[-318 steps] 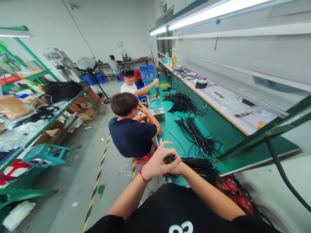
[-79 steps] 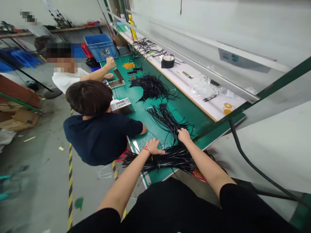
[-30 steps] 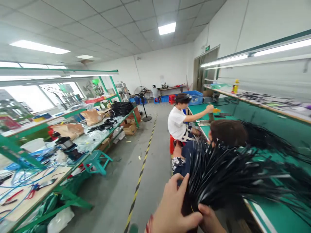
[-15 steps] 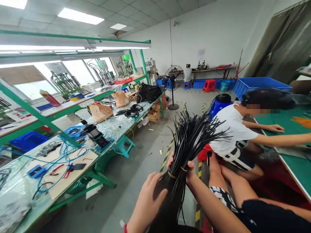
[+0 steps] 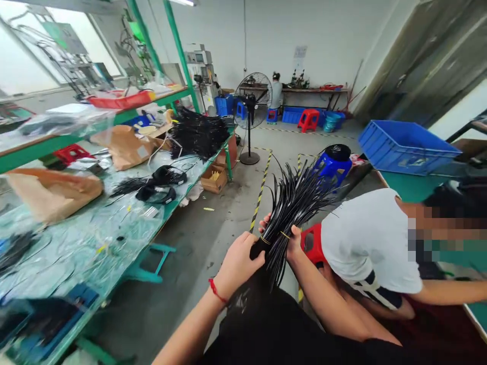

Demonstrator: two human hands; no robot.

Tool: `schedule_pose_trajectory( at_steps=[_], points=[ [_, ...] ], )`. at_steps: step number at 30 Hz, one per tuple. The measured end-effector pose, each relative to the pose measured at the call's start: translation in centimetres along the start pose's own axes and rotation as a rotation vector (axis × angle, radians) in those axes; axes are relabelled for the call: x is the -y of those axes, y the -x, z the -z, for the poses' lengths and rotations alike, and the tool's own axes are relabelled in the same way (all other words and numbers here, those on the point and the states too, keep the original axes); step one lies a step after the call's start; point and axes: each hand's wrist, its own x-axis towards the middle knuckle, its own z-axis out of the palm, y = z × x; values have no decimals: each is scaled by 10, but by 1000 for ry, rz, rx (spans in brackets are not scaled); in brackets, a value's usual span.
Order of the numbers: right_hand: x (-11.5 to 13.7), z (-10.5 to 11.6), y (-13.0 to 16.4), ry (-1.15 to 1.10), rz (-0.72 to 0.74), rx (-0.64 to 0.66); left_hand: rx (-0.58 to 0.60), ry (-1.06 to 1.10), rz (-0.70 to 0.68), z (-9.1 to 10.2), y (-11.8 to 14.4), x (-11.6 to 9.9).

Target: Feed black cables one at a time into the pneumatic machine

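Observation:
Two bundles of thin black cables (image 5: 294, 197) rise side by side in front of me, loose ends fanned out at the top. A narrow yellow tie circles each one. My left hand (image 5: 238, 261), with a red string at the wrist, closes around the left bundle just below its tie. My right hand (image 5: 293, 246) grips from the right, thumb by the right-hand tie; fingertips showing at the left edge of the cables seem to be its own, wrapped behind. The lower ends of the cables blend into my dark clothing.
To the left runs a plastic-covered bench (image 5: 125, 223) with paper bags (image 5: 57, 195), coiled cables (image 5: 162, 182) and a large black cable pile (image 5: 200, 132). A standing fan (image 5: 249, 111) is ahead. Close on the right, a co-worker in a white shirt (image 5: 365, 243) sits near a blue crate (image 5: 409, 147).
My view has swung right and moved forward along the aisle. My left hand, loosely beside the bundle before, now closes around it. My right hand keeps its grip.

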Motion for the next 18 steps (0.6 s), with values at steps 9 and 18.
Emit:
schedule_pose_trajectory(
  at_steps=[9, 18],
  points=[
    [98, 88, -154, 256, 233, -151, 330, 164, -21, 1, -255, 34],
    [165, 201, -313, 379, 91, -160, 694, 339, 129, -37, -475, 101]
  ],
)
